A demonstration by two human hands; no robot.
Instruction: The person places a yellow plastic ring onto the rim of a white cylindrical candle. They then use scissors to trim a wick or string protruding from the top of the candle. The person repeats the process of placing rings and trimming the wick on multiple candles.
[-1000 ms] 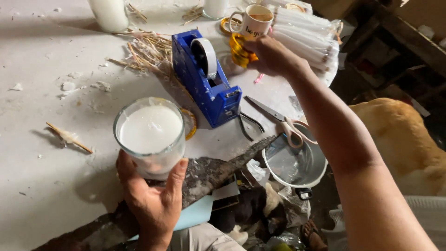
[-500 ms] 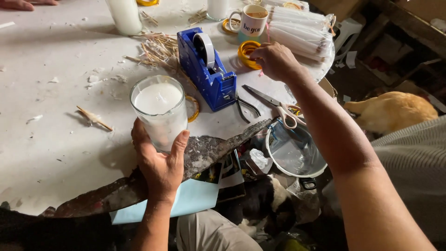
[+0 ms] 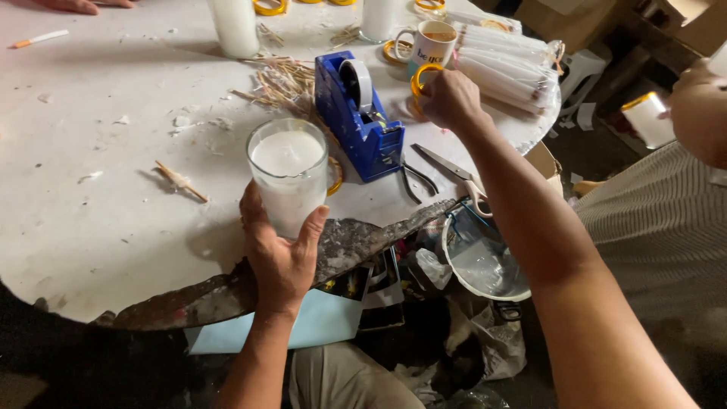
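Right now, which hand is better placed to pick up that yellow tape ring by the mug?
The right hand. It is closed right at the yellow ring beside the mug, past the blue dispenser. The left hand is wrapped around the candle glass near the table edge.

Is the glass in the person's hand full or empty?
Full. The glass is filled nearly to its rim with solid white wax, and the left hand holds it upright.

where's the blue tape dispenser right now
The blue tape dispenser sits mid-table in the head view, just right of the wax-filled glass in the left hand, beside the pliers.
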